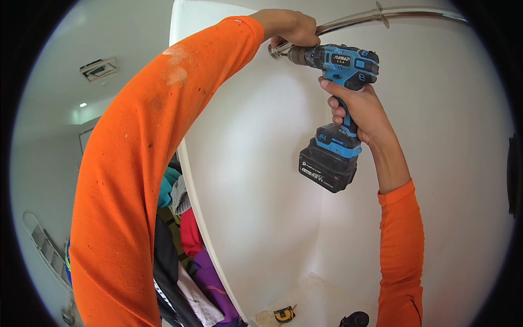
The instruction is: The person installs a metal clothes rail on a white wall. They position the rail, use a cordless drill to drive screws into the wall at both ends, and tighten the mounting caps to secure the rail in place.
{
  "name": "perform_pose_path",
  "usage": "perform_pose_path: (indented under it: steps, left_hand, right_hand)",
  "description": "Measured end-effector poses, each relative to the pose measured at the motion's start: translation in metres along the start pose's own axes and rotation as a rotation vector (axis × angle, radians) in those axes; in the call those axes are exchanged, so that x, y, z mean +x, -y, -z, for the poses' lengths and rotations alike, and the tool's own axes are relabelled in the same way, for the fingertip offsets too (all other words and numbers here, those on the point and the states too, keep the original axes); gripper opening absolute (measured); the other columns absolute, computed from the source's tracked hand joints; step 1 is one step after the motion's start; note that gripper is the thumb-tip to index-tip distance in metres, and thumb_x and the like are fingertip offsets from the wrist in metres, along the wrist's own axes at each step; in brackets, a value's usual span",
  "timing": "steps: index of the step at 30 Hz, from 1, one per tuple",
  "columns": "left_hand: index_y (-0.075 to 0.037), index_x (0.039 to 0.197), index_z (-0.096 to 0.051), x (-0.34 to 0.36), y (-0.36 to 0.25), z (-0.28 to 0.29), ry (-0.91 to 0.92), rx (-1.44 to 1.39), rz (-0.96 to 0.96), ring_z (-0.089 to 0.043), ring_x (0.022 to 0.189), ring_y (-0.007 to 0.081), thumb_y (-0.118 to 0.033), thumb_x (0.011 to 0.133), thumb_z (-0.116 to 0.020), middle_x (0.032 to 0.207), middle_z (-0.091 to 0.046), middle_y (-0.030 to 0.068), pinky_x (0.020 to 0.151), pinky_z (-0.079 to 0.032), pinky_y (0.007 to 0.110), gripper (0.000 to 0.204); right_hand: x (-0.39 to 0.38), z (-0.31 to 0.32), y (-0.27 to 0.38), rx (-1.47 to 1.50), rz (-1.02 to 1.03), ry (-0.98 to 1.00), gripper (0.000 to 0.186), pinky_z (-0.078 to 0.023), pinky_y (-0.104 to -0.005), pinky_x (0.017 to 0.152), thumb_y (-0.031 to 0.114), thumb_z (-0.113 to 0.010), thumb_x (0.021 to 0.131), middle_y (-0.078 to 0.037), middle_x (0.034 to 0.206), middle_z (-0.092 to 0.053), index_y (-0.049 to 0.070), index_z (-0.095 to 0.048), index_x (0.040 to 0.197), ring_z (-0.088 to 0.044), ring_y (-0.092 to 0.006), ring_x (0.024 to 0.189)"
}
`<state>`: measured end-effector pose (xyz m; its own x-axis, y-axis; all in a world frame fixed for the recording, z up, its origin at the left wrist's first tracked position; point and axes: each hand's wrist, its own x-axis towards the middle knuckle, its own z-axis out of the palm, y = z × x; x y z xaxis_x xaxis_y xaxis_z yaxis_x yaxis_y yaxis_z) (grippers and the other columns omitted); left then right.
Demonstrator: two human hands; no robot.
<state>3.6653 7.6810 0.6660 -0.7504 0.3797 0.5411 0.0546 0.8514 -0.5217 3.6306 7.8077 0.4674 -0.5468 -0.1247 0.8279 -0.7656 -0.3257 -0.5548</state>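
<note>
My right hand [362, 109] is wrapped around the handle of a blue and black cordless drill [351, 62], whose black battery pack [327, 166] hangs below. The drill points left, its bit close to a round chrome flange [274, 51] against the white panel. A curved chrome rod [354, 22] runs from that flange up and to the right. My left hand [294, 28] is closed over the rod near its flanged end, just above the drill's chuck. Some of its fingers are hidden behind the hand, and the exact contact of the bit cannot be made out.
A loose chrome ring [382, 15] sits partway along the rod. The white panel's edge [196, 212] divides this space from piled clothes [190, 278]. Low down lie a yellow and black tape measure [284, 314] and a dark object [354, 320]. A ladder [48, 250] stands far left.
</note>
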Motion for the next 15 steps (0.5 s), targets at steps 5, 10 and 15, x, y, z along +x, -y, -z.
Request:
perform_pose_path:
  steps: [5,10,15]
  left_hand:
    - [0.005,0.136,-0.059,-0.001,-0.005,0.002,0.069,-0.01,0.005,-0.075,0.091,0.0472,-0.039,0.099,-0.051,0.123,-0.066,0.0339,0.083,-0.067,0.05,0.057]
    - [0.009,0.108,-0.073,-0.023,-0.012,0.004,0.025,-0.016,0.077,-0.075,0.08,0.0375,-0.026,0.094,-0.053,0.099,-0.076,0.0256,0.075,-0.063,0.046,0.044]
    - [0.009,0.114,-0.072,-0.031,-0.009,0.007,0.043,-0.036,0.092,-0.076,0.087,0.0392,-0.026,0.093,-0.055,0.106,-0.075,0.0273,0.079,-0.064,0.045,0.044]
  right_hand:
    - [0.003,0.003,-0.001,-0.021,-0.034,-0.001,0.023,-0.042,-0.0226,0.047,0.02,-0.08,0.091,0.004,0.066,-0.055,0.005,-0.069,0.103,-0.047,-0.0046,0.051]
    - [0.004,0.001,0.001,-0.047,-0.05,0.018,0.023,-0.04,-0.022,0.047,0.02,-0.079,0.091,0.005,0.064,-0.052,0.005,-0.065,0.102,-0.045,-0.0042,0.05]
    - [0.005,-0.003,0.005,-0.14,-0.035,0.037,0.019,-0.04,-0.0228,0.047,0.018,-0.077,0.091,0.005,0.064,-0.051,0.006,-0.064,0.097,-0.044,-0.0043,0.049]
